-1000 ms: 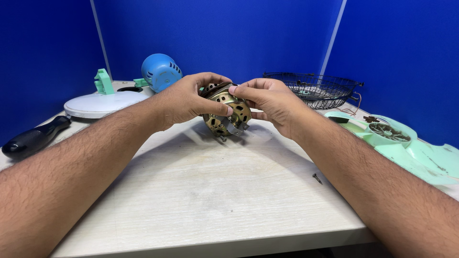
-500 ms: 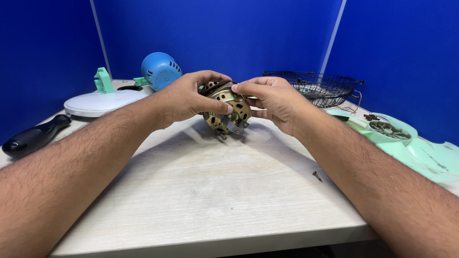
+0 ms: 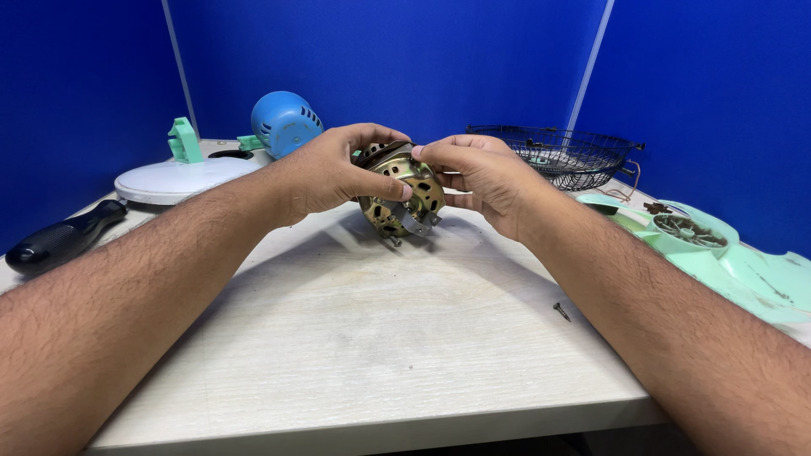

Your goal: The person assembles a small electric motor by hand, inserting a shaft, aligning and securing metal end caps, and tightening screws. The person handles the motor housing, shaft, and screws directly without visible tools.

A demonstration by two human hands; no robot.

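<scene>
Both hands held the motor (image 3: 401, 192) just above the worktop (image 3: 363, 338) near its far edge: the left hand (image 3: 334, 173) clasped its side, the right hand (image 3: 477, 173) pinched its top rim. Seemingly mid-disassembly; the next move called for steady, careful prying.

Both hands hold a brass-coloured fan motor (image 3: 403, 192) just above the desk (image 3: 363, 338). The left hand (image 3: 331, 171) wraps its left side, thumb across the front; the right hand (image 3: 477, 175) pinches its upper right edge. A small screw (image 3: 562, 311) lies on the desk near the right forearm. A wire fan guard (image 3: 557, 156) sits behind, a blue motor cover (image 3: 285, 122) at back left.
</scene>
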